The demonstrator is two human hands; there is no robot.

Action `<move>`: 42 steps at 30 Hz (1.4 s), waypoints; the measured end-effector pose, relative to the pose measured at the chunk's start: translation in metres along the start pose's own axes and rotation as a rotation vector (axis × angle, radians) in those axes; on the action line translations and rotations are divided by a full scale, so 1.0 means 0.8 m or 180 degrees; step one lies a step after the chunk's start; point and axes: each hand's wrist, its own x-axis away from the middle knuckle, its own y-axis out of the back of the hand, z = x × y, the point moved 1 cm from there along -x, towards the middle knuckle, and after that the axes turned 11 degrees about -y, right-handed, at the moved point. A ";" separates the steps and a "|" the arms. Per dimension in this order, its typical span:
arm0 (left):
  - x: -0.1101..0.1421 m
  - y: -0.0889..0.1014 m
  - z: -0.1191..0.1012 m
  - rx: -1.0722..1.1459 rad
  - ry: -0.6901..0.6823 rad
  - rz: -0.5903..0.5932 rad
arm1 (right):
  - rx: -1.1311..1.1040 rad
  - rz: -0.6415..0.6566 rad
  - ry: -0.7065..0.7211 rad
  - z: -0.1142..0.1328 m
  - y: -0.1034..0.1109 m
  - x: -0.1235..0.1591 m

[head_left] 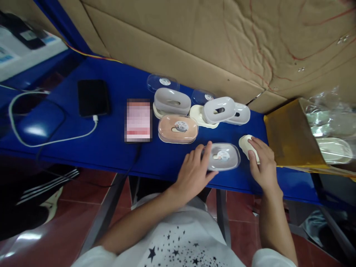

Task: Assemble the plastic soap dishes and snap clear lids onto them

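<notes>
My left hand (194,168) grips the left end of a grey soap box (232,155), its index finger along the edge and its thumb at the near side. That box has a clear lid and a round label. My right hand (263,163) has its fingers closed on a cream oval soap box base (244,142), just right of the grey box. Behind my left hand lies a peach soap box (167,129) under a clear lid. Grey open trays (164,98), another pale tray (215,105), a cream base (196,113) and a clear lid (155,83) lie farther back.
At right, an open cardboard box (292,137) holds plastic-wrapped pieces (333,148). A black device (93,97) with a white cable (55,142) and a pixelated panel (138,120) lie on the blue table (116,155). Cardboard sheeting (167,40) rises along the back.
</notes>
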 end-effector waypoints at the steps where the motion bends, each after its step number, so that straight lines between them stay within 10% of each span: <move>1: -0.012 -0.007 -0.008 0.0052 -0.0035 0.0040 | -0.0080 0.0002 0.0129 0.015 0.000 -0.008; 6: -0.055 0.009 -0.014 0.0069 -0.0520 0.0256 | -0.0142 0.0114 0.0660 0.059 -0.007 -0.017; 11: -0.103 0.054 0.008 -0.0606 -0.0582 -0.0027 | -0.0053 -0.0401 -0.0329 0.000 -0.012 0.028; 16: -0.162 0.046 0.028 -0.1017 -0.0839 -0.0003 | 0.0405 -0.0324 -0.0886 -0.058 -0.018 0.081; 23: -0.187 0.038 0.044 -0.0975 -0.0836 0.0303 | 0.0199 -0.1077 -0.0878 -0.038 -0.006 0.108; 27: -0.152 0.072 0.045 -0.0384 -0.0830 -0.0113 | -0.0537 -0.1218 -0.0406 0.042 -0.002 0.125; 32: -0.052 0.111 0.033 0.0364 -0.0939 -0.1076 | -0.1203 0.0265 0.0737 0.129 -0.024 0.128; 42: 0.075 0.058 0.038 0.0182 -0.1107 -0.1083 | -0.0887 0.0383 0.0523 0.111 -0.050 0.092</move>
